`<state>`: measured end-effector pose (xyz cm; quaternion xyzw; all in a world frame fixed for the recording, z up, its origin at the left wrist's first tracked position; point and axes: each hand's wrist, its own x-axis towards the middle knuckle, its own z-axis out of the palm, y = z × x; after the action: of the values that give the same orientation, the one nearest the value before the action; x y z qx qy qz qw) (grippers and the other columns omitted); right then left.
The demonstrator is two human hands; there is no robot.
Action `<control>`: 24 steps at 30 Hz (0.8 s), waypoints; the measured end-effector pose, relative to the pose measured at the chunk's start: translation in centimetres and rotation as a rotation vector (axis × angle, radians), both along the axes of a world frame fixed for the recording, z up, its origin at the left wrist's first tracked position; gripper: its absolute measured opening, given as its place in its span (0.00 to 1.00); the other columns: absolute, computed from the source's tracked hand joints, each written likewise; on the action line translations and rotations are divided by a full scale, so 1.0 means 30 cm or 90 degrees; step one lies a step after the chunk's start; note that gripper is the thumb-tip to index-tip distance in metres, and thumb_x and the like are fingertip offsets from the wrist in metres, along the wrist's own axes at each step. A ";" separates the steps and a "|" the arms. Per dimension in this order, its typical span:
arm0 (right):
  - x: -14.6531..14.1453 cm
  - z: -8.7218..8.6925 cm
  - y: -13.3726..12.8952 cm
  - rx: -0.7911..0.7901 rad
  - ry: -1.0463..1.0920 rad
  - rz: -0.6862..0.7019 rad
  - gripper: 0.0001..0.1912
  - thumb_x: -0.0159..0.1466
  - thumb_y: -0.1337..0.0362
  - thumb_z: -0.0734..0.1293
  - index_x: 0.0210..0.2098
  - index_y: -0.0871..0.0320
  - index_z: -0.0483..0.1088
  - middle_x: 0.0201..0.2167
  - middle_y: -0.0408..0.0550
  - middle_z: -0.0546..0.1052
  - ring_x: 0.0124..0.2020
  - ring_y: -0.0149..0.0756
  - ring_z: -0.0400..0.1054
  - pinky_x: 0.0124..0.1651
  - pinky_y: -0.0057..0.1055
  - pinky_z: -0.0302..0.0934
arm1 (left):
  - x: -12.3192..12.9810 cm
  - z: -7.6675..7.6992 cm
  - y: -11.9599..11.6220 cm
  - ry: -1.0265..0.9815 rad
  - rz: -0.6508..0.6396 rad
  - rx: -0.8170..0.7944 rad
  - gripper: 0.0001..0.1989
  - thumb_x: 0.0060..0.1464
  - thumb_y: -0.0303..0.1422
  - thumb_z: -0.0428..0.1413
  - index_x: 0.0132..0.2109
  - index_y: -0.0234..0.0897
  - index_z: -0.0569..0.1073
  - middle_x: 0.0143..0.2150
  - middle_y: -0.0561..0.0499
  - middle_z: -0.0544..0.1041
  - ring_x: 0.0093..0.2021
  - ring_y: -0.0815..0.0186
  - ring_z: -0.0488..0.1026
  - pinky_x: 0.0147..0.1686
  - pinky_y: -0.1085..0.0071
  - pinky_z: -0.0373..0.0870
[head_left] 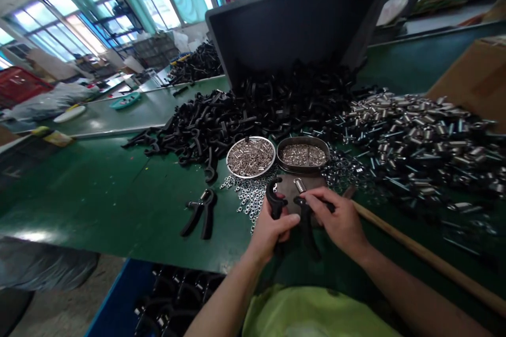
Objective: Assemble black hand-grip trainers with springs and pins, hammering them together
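My left hand [272, 229] is closed round a black curved clamp half [272, 195], its hooked end pointing up. Close to its right, my right hand [334, 216] pinches near the top of a second black piece [307, 231], which hangs down over the table edge. A silver spring [299, 185] shows just above my right fingertips; whether they touch it is unclear. Beneath both hands lies a grey metal plate [288, 187]. On the left, an assembled black clamp [201, 213] rests on the green table [118, 205].
Small metal pins fill a round dish [251, 157] and an oval tin [302, 155]. Loose nuts [251, 197] lie below them. Black parts [213, 121] spill from a grey bin [300, 16]. Springs [427, 137] heap at right, near a wooden handle [419, 247]. A blue crate [114, 300] stands below.
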<state>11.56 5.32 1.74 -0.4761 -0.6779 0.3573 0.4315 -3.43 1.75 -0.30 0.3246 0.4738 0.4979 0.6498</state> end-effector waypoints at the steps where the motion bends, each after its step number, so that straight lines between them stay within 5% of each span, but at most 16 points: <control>1: -0.002 0.002 -0.007 0.014 -0.006 0.000 0.13 0.63 0.57 0.61 0.32 0.56 0.74 0.29 0.44 0.78 0.31 0.35 0.72 0.34 0.27 0.65 | 0.024 0.008 -0.010 -0.008 0.002 -0.004 0.31 0.37 0.39 0.66 0.45 0.42 0.58 0.23 0.63 0.60 0.15 0.79 0.53 0.12 0.81 0.47; 7: 0.015 -0.002 -0.023 0.097 -0.079 -0.008 0.09 0.62 0.60 0.62 0.31 0.56 0.72 0.27 0.42 0.78 0.30 0.34 0.72 0.35 0.27 0.63 | 0.047 0.038 -0.011 0.134 -0.002 -0.027 0.33 0.37 0.38 0.66 0.49 0.43 0.60 0.25 0.61 0.63 0.18 0.76 0.57 0.15 0.79 0.55; 13: 0.027 -0.020 -0.033 0.062 -0.086 0.051 0.09 0.63 0.62 0.62 0.30 0.56 0.72 0.25 0.41 0.77 0.28 0.32 0.72 0.33 0.26 0.62 | 0.066 0.028 -0.015 0.229 -0.001 0.107 0.27 0.38 0.32 0.64 0.47 0.40 0.63 0.35 0.54 0.69 0.32 0.70 0.67 0.31 0.74 0.68; 19: 0.065 -0.013 -0.010 0.069 -0.119 0.140 0.09 0.63 0.60 0.62 0.37 0.56 0.71 0.33 0.44 0.78 0.34 0.34 0.73 0.36 0.27 0.64 | 0.068 0.018 -0.012 0.083 -0.056 -0.017 0.30 0.43 0.37 0.62 0.51 0.40 0.59 0.26 0.59 0.66 0.18 0.76 0.60 0.15 0.79 0.60; 22: 0.089 -0.019 -0.008 0.158 -0.129 0.150 0.10 0.63 0.59 0.62 0.39 0.56 0.70 0.34 0.48 0.77 0.36 0.36 0.72 0.39 0.31 0.63 | 0.053 0.015 -0.009 0.026 -0.059 0.006 0.35 0.43 0.36 0.63 0.56 0.41 0.56 0.27 0.59 0.66 0.18 0.76 0.62 0.15 0.78 0.63; 24: 0.096 -0.037 -0.009 0.104 -0.112 0.118 0.11 0.64 0.56 0.59 0.37 0.56 0.68 0.29 0.47 0.76 0.33 0.36 0.71 0.37 0.31 0.63 | 0.037 0.019 -0.009 0.075 -0.043 0.040 0.40 0.41 0.34 0.64 0.59 0.43 0.53 0.31 0.57 0.69 0.21 0.74 0.65 0.18 0.77 0.67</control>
<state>14.44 5.05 0.64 -0.4041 -0.7808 0.2964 0.3730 -2.31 1.49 0.26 0.3891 0.4842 0.4704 0.6268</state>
